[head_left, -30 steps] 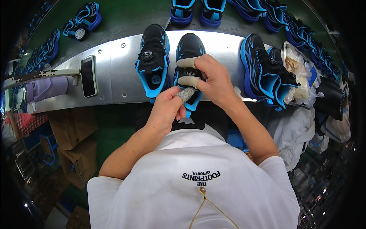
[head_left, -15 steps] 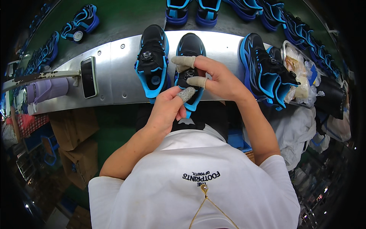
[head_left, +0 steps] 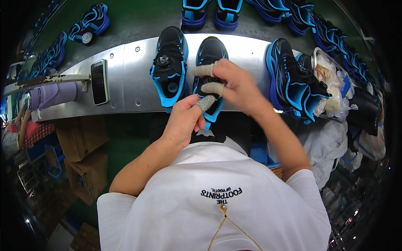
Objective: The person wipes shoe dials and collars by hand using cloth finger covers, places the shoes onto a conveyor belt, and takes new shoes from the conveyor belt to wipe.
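Observation:
A black sneaker (head_left: 211, 50) with bright blue trim stands on the metal ledge in front of me, toe pointing away. My left hand (head_left: 184, 119) is closed on its heel collar, a grey knitted sleeve around one finger. Over the tongue, my right hand (head_left: 238, 85) has its finger and thumb, both in pale finger cots, bent around the small round dial, which they mostly hide; the hand is slightly blurred. Close on the left rests a matching sneaker (head_left: 169, 69), its dial and round insole mark showing, with neither hand on it.
On the right stand more sneakers (head_left: 289, 79) beside a metal tray (head_left: 317, 62) of plastic-wrapped items. A phone (head_left: 99, 82) and a lilac container (head_left: 56, 96) are at left, near a worn metal bar (head_left: 46, 81). Sneakers line the green conveyor (head_left: 138, 19). Cardboard boxes (head_left: 81, 138) sit below.
My right hand has turned slightly at the dial, its knuckles rising. The left hand keeps its hold. At the far left, another person's arm has come into view.

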`<state>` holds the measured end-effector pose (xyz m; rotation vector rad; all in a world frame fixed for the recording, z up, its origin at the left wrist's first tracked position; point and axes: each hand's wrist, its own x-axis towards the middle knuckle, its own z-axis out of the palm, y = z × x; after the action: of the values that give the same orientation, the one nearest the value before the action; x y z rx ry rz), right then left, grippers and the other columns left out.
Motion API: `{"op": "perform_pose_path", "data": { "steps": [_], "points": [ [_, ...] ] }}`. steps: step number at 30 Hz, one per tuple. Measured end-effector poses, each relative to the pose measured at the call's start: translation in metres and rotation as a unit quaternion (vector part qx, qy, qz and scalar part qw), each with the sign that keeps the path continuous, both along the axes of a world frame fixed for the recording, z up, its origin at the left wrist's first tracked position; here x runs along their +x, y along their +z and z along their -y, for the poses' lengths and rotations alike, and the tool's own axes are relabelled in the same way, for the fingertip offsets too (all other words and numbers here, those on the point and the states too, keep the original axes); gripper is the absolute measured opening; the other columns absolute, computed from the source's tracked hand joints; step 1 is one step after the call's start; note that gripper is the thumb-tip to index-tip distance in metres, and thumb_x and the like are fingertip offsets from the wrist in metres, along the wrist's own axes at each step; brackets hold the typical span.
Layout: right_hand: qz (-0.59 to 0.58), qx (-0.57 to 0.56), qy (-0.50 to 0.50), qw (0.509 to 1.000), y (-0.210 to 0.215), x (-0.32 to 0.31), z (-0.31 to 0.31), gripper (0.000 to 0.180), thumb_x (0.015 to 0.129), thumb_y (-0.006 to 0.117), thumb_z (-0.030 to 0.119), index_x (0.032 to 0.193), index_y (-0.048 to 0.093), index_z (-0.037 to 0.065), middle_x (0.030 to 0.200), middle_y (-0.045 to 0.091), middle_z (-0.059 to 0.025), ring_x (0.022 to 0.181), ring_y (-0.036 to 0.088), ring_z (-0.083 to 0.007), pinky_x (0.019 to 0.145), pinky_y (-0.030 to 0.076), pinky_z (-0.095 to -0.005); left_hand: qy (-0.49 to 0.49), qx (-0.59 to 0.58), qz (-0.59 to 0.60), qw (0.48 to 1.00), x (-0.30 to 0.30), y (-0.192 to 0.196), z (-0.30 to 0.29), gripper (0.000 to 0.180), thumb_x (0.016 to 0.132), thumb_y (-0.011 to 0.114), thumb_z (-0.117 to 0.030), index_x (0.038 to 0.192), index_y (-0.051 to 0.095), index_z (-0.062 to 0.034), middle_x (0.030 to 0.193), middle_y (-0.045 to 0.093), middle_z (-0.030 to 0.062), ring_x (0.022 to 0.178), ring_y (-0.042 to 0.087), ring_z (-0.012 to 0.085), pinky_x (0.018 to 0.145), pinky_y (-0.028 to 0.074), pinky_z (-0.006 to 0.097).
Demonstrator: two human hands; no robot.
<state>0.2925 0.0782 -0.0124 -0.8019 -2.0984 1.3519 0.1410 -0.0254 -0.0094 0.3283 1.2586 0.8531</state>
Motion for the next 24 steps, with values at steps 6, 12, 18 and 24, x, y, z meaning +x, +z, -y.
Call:
{"op": "perform_pose_path", "data": {
  "steps": [6,12,18,24],
  "points": [
    [0.004,0.076,-0.121,0.990,-0.004,-0.005,0.013,0.040,0.077,0.073,0.011,0.117,0.069,0.013,0.086,0.054,-0.0045,0.077,0.051,-0.0160,0.069,0.044,-0.0274,-0.003,-0.001,-0.012,1.000,-0.001,0.004,0.001,0.014,0.098,0.052,-0.015,0.099,0.062,-0.0057,0.061,0.054,-0.0007,0.047,0.051,0.0065,0.042,0.032,0.021],
    [-0.006,-0.091,0.096,0.991,0.007,0.010,-0.025,0.056,0.080,0.067,0.004,0.133,0.060,0.019,0.090,0.055,-0.0044,0.075,0.050,-0.0144,0.071,0.045,-0.0279,-0.005,-0.006,-0.026,1.000,0.005,0.010,-0.003,0.013,0.098,0.053,-0.015,0.101,0.062,-0.0066,0.061,0.054,-0.0013,0.048,0.051,0.0056,0.042,0.032,0.020],
    [-0.029,0.096,-0.140,0.985,-0.012,-0.015,0.027,0.035,0.080,0.071,0.010,0.115,0.067,0.010,0.082,0.045,-0.0090,0.075,0.051,-0.0238,0.069,0.044,-0.0318,0.024,0.001,-0.043,0.999,0.005,0.008,0.001,0.017,0.096,0.053,-0.014,0.099,0.065,-0.0033,0.065,0.053,-0.0016,0.051,0.048,0.0059,0.045,0.035,0.021],
    [0.040,-0.072,-0.105,0.991,0.006,-0.002,-0.016,0.049,0.082,0.075,0.019,0.129,0.063,0.013,0.091,0.060,-0.0009,0.072,0.044,-0.0082,0.067,0.039,-0.0222,-0.086,0.229,-0.271,0.931,-0.041,0.047,-0.007,0.018,0.090,0.062,-0.012,0.103,0.069,-0.0035,0.089,0.065,0.0029,0.058,0.051,0.0097,0.052,0.040,0.022]
  ]
}}
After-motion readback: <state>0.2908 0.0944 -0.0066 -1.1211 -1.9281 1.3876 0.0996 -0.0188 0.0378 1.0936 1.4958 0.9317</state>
